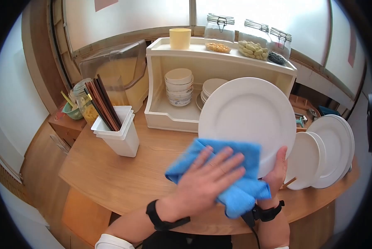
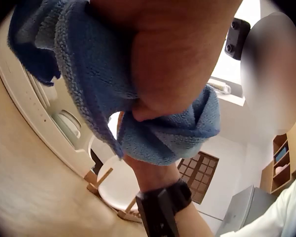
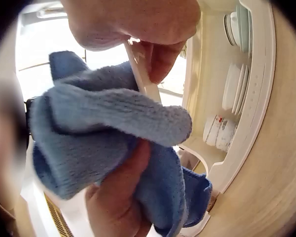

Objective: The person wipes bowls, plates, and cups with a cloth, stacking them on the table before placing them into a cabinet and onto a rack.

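A large white plate [image 1: 252, 112] stands tilted up over the table, its front face toward me. My right hand [image 1: 276, 176] grips its lower right rim, the thumb at the front edge and the fingers behind. With fingers spread and mostly straight, my left hand [image 1: 206, 178] presses a blue cloth [image 1: 242, 201] against the lower left of the plate. Loose folds of cloth hang below that hand. In the right wrist view the plate's edge [image 3: 142, 71] shows between the right hand's fingers, and the bunched cloth [image 3: 98, 128] hides much of the left hand.
White plates [image 1: 335, 149] stand in a wooden rack at the right. Behind is a cream shelf [image 1: 169, 122] with stacked bowls [image 1: 179, 88] and small plates; a yellow cup [image 1: 180, 39] and glass jars [image 1: 254, 41] top it. A white holder [image 1: 121, 139] with chopsticks stands at left.
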Tool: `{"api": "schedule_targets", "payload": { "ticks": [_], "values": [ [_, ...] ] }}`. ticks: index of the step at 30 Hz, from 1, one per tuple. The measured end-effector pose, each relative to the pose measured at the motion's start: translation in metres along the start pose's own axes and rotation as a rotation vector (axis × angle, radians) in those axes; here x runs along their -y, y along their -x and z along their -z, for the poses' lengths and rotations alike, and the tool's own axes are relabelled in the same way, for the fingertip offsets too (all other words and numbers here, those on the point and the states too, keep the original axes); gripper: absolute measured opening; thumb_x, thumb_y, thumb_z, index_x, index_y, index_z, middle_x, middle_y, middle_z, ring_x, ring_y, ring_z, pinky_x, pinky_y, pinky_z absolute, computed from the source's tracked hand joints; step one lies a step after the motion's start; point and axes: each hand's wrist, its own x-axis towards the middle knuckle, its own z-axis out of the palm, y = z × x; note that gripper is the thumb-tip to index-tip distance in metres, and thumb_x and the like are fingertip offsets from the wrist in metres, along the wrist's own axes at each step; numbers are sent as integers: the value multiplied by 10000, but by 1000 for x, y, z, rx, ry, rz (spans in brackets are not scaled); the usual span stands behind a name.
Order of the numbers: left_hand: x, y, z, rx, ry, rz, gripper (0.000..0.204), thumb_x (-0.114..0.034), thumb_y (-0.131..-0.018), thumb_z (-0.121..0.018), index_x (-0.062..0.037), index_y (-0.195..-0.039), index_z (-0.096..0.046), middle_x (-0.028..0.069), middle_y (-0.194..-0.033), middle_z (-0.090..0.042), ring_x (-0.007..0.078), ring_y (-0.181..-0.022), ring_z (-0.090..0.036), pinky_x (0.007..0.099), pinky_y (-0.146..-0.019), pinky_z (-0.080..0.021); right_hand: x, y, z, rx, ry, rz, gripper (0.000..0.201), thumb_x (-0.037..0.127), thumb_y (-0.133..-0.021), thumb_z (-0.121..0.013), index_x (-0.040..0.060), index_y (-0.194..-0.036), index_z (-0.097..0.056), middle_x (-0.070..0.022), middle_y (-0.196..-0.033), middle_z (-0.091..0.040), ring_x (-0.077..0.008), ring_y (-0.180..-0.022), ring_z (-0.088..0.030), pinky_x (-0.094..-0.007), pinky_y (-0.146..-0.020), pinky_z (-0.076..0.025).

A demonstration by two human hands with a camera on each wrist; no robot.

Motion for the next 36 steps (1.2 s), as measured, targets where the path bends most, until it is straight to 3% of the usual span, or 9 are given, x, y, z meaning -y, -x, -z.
{"api": "schedule_targets", "payload": {
  "ticks": [5,7,8,10,11,14,22,30,36],
  "values": [
    [37,4,3,-293,29,358,572,-3,-740,-652,-58,-1297,-535,144,-1381,-490,332,-1340,-390,443,-1105,-274,-1,-1,1,76,33,18,473,376,-1023,-380,-9,-1288,-460,-104,-1191,-575,-193,-1073,-576,-318,-905,-480],
    [46,8,-6,-705,596,469,499,11,-800,-654,-34,-1282,-535,158,-1312,-542,293,-1273,-470,371,-1040,-362,-6,3,5,196,46,-44,474,378,-1021,-386,-6,-1290,-461,-104,-1198,-572,-200,-1065,-581,-317,-910,-476],
    [46,15,-5,-720,591,493,499,11,-800,-654,-34,-1282,-535,158,-1312,-542,293,-1273,-470,371,-1040,-362,-8,8,4,215,55,-62,474,378,-1021,-386,-6,-1290,-461,-104,-1198,-572,-200,-1065,-581,-317,-910,-476],
    [46,25,-1,-624,1157,770,391,-77,-898,-632,-32,-1273,-529,118,-1245,-569,185,-1186,-509,309,-967,-417,-7,18,-1,192,77,-40,487,384,-1020,-387,0,-1314,-441,-106,-1240,-550,-206,-1096,-565,-324,-943,-455],
    [43,26,-5,-667,1191,620,356,-180,-955,-587,-22,-1266,-518,49,-1230,-557,102,-1121,-498,296,-953,-423,-5,21,-5,200,84,-41,487,384,-1020,-387,0,-1314,-441,-106,-1240,-550,-206,-1096,-565,-324,-943,-455],
    [21,12,-9,-665,1719,804,380,-229,-973,-558,0,-1272,-504,50,-1214,-562,115,-1123,-505,288,-962,-416,0,23,-14,128,74,50,515,399,-1020,-373,4,-1349,-403,-115,-1303,-506,-206,-1169,-515,-333,-991,-418],
    [-4,11,-23,-323,2163,841,517,-268,-974,-541,-35,-1388,-335,95,-1339,-481,195,-1208,-500,364,-1023,-443,-5,22,-14,2,172,73,571,430,-1021,-343,-6,-1389,-347,-126,-1381,-435,-226,-1251,-446,-342,-1032,-373],
    [23,14,-30,-337,2092,889,532,-253,-942,-602,7,-1352,-384,117,-1267,-547,222,-1114,-571,381,-970,-487,-15,21,4,178,26,-32,525,407,-1020,-370,8,-1360,-391,-137,-1290,-515,-232,-1187,-507,-360,-1008,-396],
    [32,13,-32,-416,1740,860,583,-281,-917,-639,16,-1349,-383,122,-1271,-541,246,-1122,-567,378,-962,-489,-2,12,-8,226,245,232,388,253,-1023,-430,13,-1329,-422,-89,-1233,-537,-146,-1103,-514,-289,-959,-401]
  ]
}}
